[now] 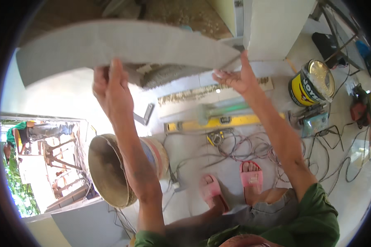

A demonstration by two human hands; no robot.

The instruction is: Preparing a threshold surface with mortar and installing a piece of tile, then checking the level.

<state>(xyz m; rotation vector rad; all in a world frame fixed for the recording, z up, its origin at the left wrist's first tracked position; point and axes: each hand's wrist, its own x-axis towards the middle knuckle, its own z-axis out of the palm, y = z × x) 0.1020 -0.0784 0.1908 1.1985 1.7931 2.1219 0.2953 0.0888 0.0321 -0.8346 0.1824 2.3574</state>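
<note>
Across the upper part of the head view stretches a long pale grey slab [152, 41], probably a cut tile, raised above the floor. Rough grey mortar-like material [169, 75] shows beneath its lower edge. My left hand [113, 88] is closed on that edge, left of the middle, thumb against the face. At the slab's right end, my right hand [238, 77] holds the corner, with the thumb up and the fingers curled below. Under the slab, a narrow strip with crusted mortar [214, 91] lies on the floor.
On the floor are a yellow spirit level [226, 122], a blurred green-handled tool [228, 108], a metal square [146, 115], a tape measure [215, 138] and tangled cables [247, 148]. A large bucket [152, 156] lies left; a yellow-black pail [303, 88] stands right. Another person [18, 136] is outside.
</note>
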